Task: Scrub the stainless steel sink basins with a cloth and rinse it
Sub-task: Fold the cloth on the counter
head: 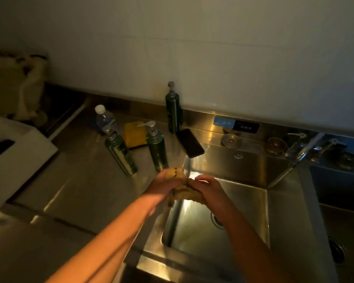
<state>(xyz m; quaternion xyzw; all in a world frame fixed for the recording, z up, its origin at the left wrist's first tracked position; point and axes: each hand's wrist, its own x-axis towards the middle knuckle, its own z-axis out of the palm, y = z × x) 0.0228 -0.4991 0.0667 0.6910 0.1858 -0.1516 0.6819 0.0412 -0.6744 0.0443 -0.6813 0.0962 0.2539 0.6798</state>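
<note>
Two bare forearms [119, 227] reach over the left sink basin [243, 211]. The left hand [166, 181] and right hand [209, 187] each clench one end of a bunched yellowish cloth [184, 194] above the basin's left edge, apparently wringing it so drips fall inside.

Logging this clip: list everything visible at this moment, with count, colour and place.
cloth: 1, yellowish-brown, bunched between both hands over the left basin's left edge
sink basins: 2, steel, one below the hands, one at the right edge of the view
faucet: 1, steel, on the ledge behind the basins
pump bottles: 3, dark green, on the counter left of the sink
water bottle: 1, clear with white cap, behind the pump bottles
sponge: 1, yellow, between two pump bottles
phone: 1, black, at the left basin's back-left corner
box: 1, white, far left counter
left hand: 1, grips the cloth
right hand: 1, grips the cloth
</note>
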